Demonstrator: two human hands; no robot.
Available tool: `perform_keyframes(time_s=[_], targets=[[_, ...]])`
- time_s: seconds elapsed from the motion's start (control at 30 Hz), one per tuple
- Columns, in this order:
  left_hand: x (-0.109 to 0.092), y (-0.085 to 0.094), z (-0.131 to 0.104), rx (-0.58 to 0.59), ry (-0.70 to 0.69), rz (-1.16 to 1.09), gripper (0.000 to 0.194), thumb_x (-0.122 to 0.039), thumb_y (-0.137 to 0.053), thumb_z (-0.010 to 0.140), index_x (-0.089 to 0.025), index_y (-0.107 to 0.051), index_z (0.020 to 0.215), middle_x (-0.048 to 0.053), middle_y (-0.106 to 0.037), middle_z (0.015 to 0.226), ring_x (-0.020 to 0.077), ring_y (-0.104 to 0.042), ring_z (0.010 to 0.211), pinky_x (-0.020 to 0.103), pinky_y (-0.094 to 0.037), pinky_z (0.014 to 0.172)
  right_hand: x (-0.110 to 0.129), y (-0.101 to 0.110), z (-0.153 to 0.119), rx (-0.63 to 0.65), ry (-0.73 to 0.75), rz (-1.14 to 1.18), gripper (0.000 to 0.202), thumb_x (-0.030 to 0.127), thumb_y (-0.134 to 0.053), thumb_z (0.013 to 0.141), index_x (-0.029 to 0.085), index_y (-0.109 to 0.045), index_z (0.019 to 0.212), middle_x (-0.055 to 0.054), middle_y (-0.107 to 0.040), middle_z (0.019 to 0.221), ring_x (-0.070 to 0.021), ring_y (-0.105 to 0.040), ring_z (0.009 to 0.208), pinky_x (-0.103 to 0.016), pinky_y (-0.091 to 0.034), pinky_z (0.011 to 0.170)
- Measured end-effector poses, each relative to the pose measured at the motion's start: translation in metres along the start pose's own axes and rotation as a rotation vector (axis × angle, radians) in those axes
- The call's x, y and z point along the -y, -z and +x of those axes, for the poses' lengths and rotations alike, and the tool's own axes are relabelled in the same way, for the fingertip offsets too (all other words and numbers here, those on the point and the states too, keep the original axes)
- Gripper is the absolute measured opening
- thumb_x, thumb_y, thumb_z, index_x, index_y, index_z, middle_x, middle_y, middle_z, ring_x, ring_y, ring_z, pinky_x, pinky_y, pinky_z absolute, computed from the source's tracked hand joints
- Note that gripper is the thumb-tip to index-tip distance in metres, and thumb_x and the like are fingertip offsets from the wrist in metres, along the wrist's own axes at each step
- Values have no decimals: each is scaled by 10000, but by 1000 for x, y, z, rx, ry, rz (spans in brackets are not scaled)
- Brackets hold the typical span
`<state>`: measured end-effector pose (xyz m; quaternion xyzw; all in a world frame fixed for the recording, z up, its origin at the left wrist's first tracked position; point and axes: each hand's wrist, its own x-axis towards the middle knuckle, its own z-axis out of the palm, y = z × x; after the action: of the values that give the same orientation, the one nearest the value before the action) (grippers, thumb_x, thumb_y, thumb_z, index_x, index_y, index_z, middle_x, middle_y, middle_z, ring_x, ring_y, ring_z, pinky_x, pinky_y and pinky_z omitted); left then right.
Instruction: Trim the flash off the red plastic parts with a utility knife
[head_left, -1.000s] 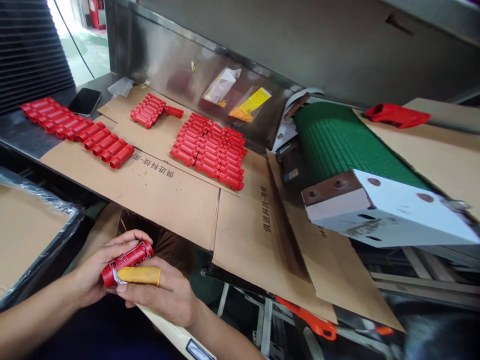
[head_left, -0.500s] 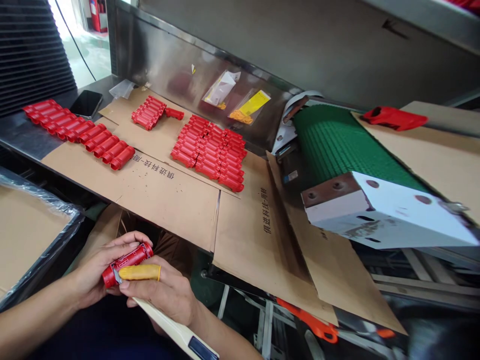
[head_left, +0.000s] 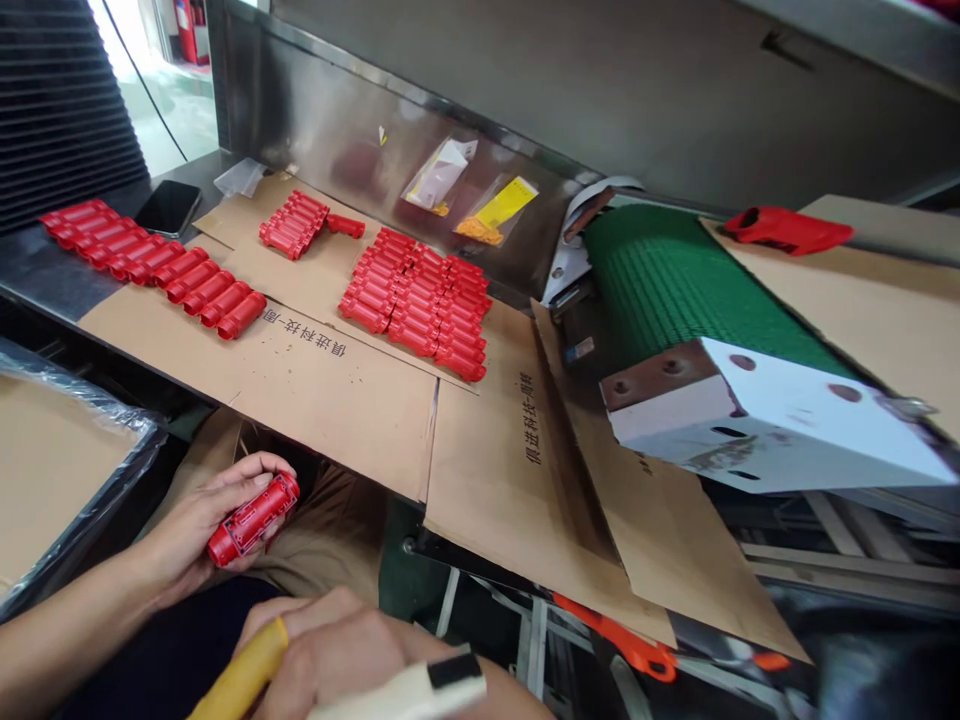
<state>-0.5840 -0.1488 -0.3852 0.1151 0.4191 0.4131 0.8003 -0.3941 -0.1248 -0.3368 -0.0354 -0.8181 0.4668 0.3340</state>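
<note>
Low at the left, my left hand [head_left: 196,515] is closed round a red plastic tube part [head_left: 253,518], held tilted with its slotted side up. My right hand [head_left: 337,650] is nearer to me at the bottom edge, apart from the part. It grips a cream-handled tool [head_left: 401,695] with a dark end; the tool's tip is out of view. A yellow cover [head_left: 244,670] is on one finger of this hand. Rows of similar red parts [head_left: 412,300] lie on the cardboard [head_left: 345,400], and another row [head_left: 154,260] runs along the left.
A green conveyor belt [head_left: 697,290] with a white metal end [head_left: 780,420] stands at the right, with a red piece [head_left: 787,232] beside it. A black phone [head_left: 169,208] lies at the back left. Orange-handled scissors [head_left: 630,645] are below the table edge.
My right hand has moved away from the red part, down toward the bottom edge, with the tool still in it. My left hand keeps hold of the part, now fully exposed.
</note>
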Motion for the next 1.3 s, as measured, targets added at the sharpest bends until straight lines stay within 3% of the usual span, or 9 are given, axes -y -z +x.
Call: perform_keyframes(time_s=[0.07, 0.13, 0.17, 0.23, 0.4, 0.5, 0.97, 1.17, 1.3], targets=[[-1, 1, -1, -17, -70, 1, 457, -462, -808, 865, -219, -612, 1198, 17, -665, 831, 102, -581, 595, 163, -441, 492, -2, -3, -8, -203, -93, 73, 268, 367, -558, 1088, 215, -688, 911, 12, -791, 850, -80, -766, 828, -150, -611, 802], [0, 4, -2, -31, -196, 66, 421, -456, -787, 899, -233, -598, 1202, 28, -699, 944, 133, -671, 769, 207, -551, 668, -9, -7, -18, -464, -223, -18, 103, 286, -646, 1046, 206, -710, 1042, -43, -799, 966, -146, -766, 966, -260, -631, 891], [2, 7, -3, -28, -276, 125, 383, -447, -766, 924, -241, -592, 1195, 29, -711, 986, 140, -690, 839, 226, -571, 755, -14, -10, -22, -559, -261, -121, 117, 224, -669, 1023, 214, -715, 1131, -63, -790, 1053, -164, -748, 1037, -296, -624, 934], [7, 11, -5, -28, -424, 274, 308, -412, -739, 956, -254, -586, 1171, 22, -730, 1011, 142, -710, 891, 236, -577, 824, -23, -17, -27, -624, -238, -273, 286, 121, -669, 987, 214, -696, 1255, -94, -753, 1183, -187, -708, 1115, -343, -606, 976], [14, 12, -11, -190, -737, 559, 148, -275, -768, 932, -248, -692, 1057, -4, -758, 946, 116, -759, 866, 147, -590, 794, -33, -29, -22, -641, -71, -332, 356, 33, -628, 949, 135, -670, 1288, -146, -729, 1185, -234, -684, 1099, -400, -611, 925], [14, 8, -13, -172, -829, 608, 135, -220, -755, 928, -268, -732, 1052, 3, -789, 1059, 146, -782, 995, 178, -603, 900, -34, -31, -18, -633, -22, -363, 350, 39, -634, 941, 96, -665, 1284, -166, -729, 1153, -252, -680, 1091, -420, -618, 917], [20, 7, -12, -217, -927, 608, 193, -129, -757, 867, -263, -759, 1006, 5, -779, 1052, 145, -788, 934, 177, -623, 846, -35, -35, -15, -662, 0, -391, 357, 7, -610, 923, 73, -661, 1270, -173, -731, 1146, -246, -682, 1070, -419, -618, 904], [26, 10, -8, -250, -1000, 665, 261, -86, -744, 857, -256, -748, 1055, 6, -772, 1091, 131, -775, 976, 167, -606, 900, -30, -37, -18, -689, -60, -388, 377, -16, -599, 883, 85, -671, 1239, -168, -724, 1129, -232, -667, 1005, -437, -594, 893], [25, 11, -10, -243, -1046, 751, 290, -78, -729, 861, -278, -744, 1070, -17, -767, 1125, 111, -766, 1004, 154, -586, 926, -16, -29, -21, -678, -204, -347, 360, 2, -602, 888, 145, -682, 1208, -119, -732, 1104, -196, -664, 965, -377, -590, 854]])
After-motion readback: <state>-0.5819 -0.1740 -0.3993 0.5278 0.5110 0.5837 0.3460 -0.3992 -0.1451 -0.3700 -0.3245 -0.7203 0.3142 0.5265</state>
